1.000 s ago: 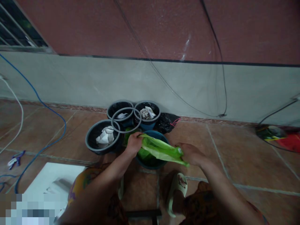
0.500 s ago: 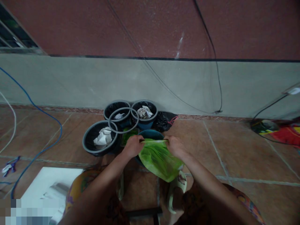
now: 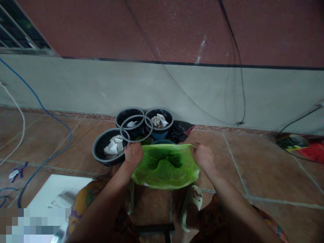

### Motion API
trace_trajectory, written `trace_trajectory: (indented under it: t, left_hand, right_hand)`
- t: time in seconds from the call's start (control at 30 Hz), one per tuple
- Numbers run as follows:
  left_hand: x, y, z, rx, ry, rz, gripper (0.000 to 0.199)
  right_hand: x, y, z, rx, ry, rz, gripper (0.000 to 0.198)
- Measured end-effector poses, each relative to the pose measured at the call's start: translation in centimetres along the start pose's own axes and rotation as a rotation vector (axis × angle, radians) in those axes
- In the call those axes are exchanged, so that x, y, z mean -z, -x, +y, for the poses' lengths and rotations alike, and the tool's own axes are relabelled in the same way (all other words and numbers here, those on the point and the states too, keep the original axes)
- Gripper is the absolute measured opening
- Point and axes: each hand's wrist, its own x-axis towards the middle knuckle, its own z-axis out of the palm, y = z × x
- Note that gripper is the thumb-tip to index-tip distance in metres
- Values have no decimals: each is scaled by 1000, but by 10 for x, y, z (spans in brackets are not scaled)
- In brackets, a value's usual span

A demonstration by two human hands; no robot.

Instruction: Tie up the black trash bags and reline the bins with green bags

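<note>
A thin green plastic bag (image 3: 165, 172) is stretched wide between my hands, its mouth spread and facing up. My left hand (image 3: 134, 153) grips the rim at one side, my right hand (image 3: 204, 157) the other. Behind the bag shows only the rim of a teal bin (image 3: 163, 142); the rest is hidden. A loose grey ring (image 3: 136, 139) rests across the bins beside it. Three bins lined with black bags stand close by: a left bin (image 3: 95, 153), a back bin (image 3: 117, 122) and a right bin (image 3: 171, 124), each with crumpled paper inside.
A knotted black bag (image 3: 178, 131) with a pink tie lies by the wall. A blue cable (image 3: 69, 135) and a white cable (image 3: 23, 125) run along the left. A white board (image 3: 53, 185) lies near my left knee. Purple-handled scissors (image 3: 19, 171) lie farther left.
My hands have moved apart, pulling the green bag's mouth wide. The bag now covers more of the teal bin. The whole view has shifted slightly.
</note>
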Motion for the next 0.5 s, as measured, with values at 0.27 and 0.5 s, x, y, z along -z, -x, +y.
trace_trajectory:
  t: [0.27,0.5]
  left_hand:
    - [8,-2,11,35,304,50,27]
    - [-6,4,11,-111,105,-30,24]
  right_hand:
    - [-3,-1,-3,187,-289,108,36]
    - [-29,-2,-4,252,-175,-102,26]
